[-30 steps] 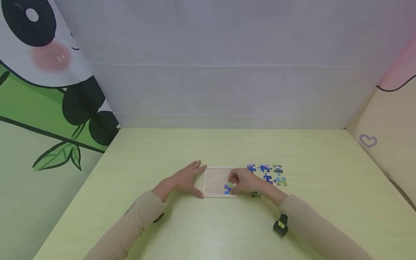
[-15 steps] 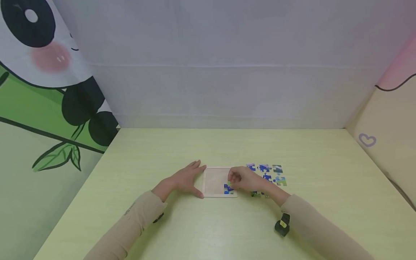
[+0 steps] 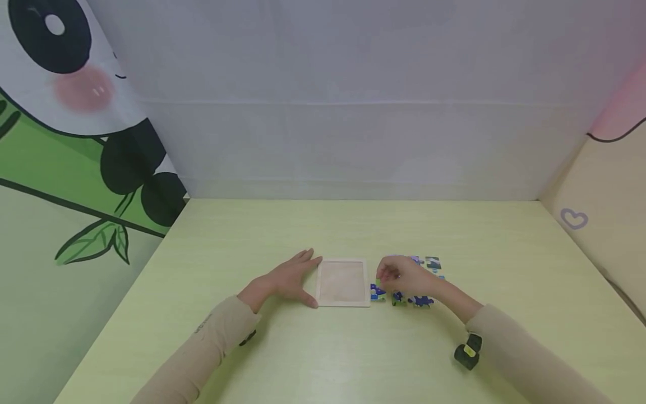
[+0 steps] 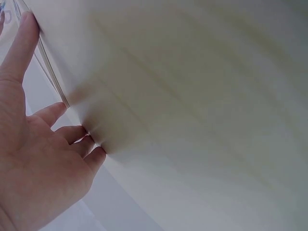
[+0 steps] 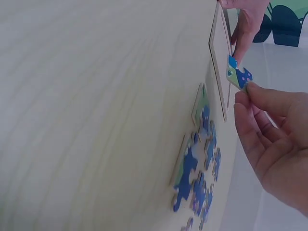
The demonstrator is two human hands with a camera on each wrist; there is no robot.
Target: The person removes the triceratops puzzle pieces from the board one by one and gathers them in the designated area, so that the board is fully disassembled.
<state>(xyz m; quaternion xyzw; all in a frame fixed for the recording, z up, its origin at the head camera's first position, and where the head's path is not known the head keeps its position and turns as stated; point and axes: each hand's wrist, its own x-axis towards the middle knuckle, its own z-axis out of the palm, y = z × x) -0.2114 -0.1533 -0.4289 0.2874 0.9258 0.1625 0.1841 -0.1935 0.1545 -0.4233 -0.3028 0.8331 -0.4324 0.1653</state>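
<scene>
In the head view, a square wooden puzzle tray [image 3: 367, 283] lies on the table with its inside bare. My left hand [image 3: 291, 279] rests at the tray's left edge, thumb and fingers spread and touching the rim; the left wrist view shows the same hand [image 4: 53, 144] along the edge. Just right of the tray, my right hand [image 3: 404, 276] pinches a blue and green jigsaw piece [image 3: 376, 292] between thumb and fingers. In the right wrist view that jigsaw piece [image 5: 237, 76] is tilted, held above the table. Other jigsaw pieces [image 3: 421, 301] lie beneath and behind the right hand, partly hidden.
The several loose jigsaw pieces [image 5: 186, 173] form a loose group on the pale table [image 3: 313, 359], right of the tray. A grey-white wall panel [image 3: 323, 148] stands along the table's back edge, with printed panels on the left and right sides.
My right hand has lifted the jigsaw piece out of the tray's lower right corner and carried it to the right, past the rim. The left hand has stayed at the tray's left edge.
</scene>
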